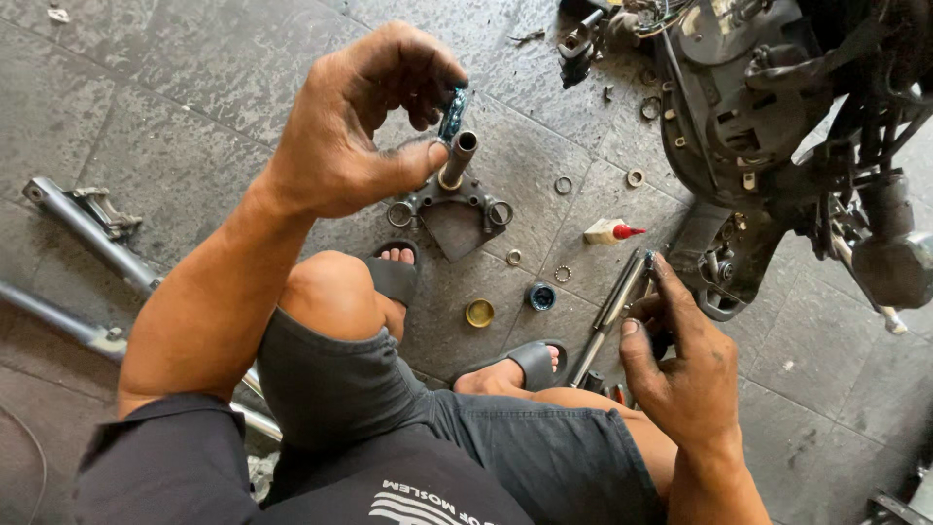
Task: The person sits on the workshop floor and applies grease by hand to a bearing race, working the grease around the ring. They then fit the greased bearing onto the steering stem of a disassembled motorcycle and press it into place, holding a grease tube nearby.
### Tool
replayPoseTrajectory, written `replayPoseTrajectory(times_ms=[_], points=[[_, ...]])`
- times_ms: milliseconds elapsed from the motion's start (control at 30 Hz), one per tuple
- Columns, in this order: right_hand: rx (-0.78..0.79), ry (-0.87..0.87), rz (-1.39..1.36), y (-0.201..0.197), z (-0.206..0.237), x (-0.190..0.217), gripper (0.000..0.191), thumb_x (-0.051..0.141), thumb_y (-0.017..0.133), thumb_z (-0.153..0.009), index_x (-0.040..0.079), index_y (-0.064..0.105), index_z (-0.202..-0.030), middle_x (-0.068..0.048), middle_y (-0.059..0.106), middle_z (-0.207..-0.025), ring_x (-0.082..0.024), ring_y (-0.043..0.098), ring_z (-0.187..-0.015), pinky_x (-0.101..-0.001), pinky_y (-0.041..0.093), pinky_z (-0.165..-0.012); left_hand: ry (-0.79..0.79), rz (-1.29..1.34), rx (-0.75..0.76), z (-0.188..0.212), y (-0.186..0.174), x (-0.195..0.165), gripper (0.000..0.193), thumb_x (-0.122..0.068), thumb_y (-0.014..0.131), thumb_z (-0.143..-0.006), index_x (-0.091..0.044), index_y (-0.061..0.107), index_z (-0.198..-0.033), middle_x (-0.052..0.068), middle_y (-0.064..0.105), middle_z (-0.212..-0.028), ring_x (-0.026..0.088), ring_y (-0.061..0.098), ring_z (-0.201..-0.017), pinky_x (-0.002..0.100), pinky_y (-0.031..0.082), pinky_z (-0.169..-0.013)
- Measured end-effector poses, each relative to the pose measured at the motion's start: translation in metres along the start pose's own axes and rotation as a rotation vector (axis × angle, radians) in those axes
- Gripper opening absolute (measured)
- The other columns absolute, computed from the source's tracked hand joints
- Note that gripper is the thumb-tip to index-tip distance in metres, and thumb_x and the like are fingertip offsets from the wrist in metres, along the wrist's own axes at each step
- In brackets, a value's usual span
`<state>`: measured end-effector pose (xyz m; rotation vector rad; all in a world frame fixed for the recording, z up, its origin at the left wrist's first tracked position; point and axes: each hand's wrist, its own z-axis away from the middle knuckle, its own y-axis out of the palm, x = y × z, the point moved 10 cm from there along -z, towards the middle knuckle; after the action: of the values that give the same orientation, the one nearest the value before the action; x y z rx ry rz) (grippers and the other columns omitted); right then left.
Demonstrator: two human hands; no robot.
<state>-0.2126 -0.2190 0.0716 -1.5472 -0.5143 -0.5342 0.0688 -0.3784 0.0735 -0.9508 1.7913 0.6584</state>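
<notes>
Crouched on the tiled floor (pixel 194 78), my left hand (pixel 340 126) pinches a small blue ring (pixel 453 114) over the stem (pixel 457 158) of a fork yoke (pixel 449 202) — held high, I judge, for a close look. My right hand (pixel 680 360) is closed round a steel rod (pixel 614 309). Two cups — one brass (pixel 479 313), one blue (pixel 541 297) — lie by my two sandals, with one small bottle (pixel 612 231).

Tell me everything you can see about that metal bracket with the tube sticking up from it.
The triangular metal bracket looks like grey cast metal, dull and grimy. A round clamp ring sits at each of two corners, and a steel tube rises from its middle. It stands on the tiled floor just beyond a sandalled foot. The left hand pinches the tube's top, holding a small blue-grey part there.
</notes>
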Motion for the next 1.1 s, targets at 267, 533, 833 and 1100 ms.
replayPoseTrajectory(times_ms=[267, 533, 833, 1100], points=[[0.065, 0.077, 0.019, 0.028, -0.023, 0.001, 0.058, 0.009, 0.067, -0.088, 0.003, 0.057, -0.145, -0.004, 0.068, -0.083, -0.012, 0.06, -0.063, -0.0269, 0.05, -0.062, 0.108, -0.491, -0.213, 0.016, -0.009, -0.005, 0.045, -0.003, 0.08, -0.08, -0.005, 0.065, -0.123, 0.007, 0.066, -0.112, 0.016, 0.064, -0.094, 0.03, 0.056, -0.084], [0.08, 0.011, 0.063, 0.039, -0.033, -0.002, 0.057, 0.01, 0.069, -0.089, 0.003, 0.057, -0.144, -0.006, 0.07, -0.091, -0.011, 0.065, -0.074, -0.0269, 0.053, -0.071, 0.134, -0.692, -0.253, 0.023, 0.009, 0.016, 0.052, -0.01, 0.08, -0.076, -0.001, 0.058, -0.123, 0.014, 0.062, -0.114, 0.035, 0.06, -0.106, 0.045, 0.052, -0.095], [0.099, 0.085, 0.088, 0.04, -0.034, -0.012, 0.056, 0.011, 0.069, -0.087, 0.004, 0.059, -0.142, -0.006, 0.073, -0.09, -0.012, 0.067, -0.071, -0.0275, 0.054, -0.069, 0.156, -0.789, -0.244, 0.018, 0.018, 0.022, 0.05, -0.01, 0.082, -0.075, -0.003, 0.06, -0.119, 0.015, 0.061, -0.115, 0.036, 0.059, -0.107, 0.045, 0.052, -0.097], [0.134, 0.063, 0.085, 0.042, -0.033, -0.011, 0.057, 0.009, 0.069, -0.085, 0.004, 0.06, -0.141, -0.009, 0.073, -0.096, -0.016, 0.069, -0.08, -0.0293, 0.055, -0.077, 0.102, -0.85, -0.195, 0.011, 0.026, 0.033, 0.055, -0.011, 0.085, -0.072, -0.003, 0.061, -0.121, 0.015, 0.059, -0.116, 0.035, 0.058, -0.108, 0.044, 0.052, -0.094]])
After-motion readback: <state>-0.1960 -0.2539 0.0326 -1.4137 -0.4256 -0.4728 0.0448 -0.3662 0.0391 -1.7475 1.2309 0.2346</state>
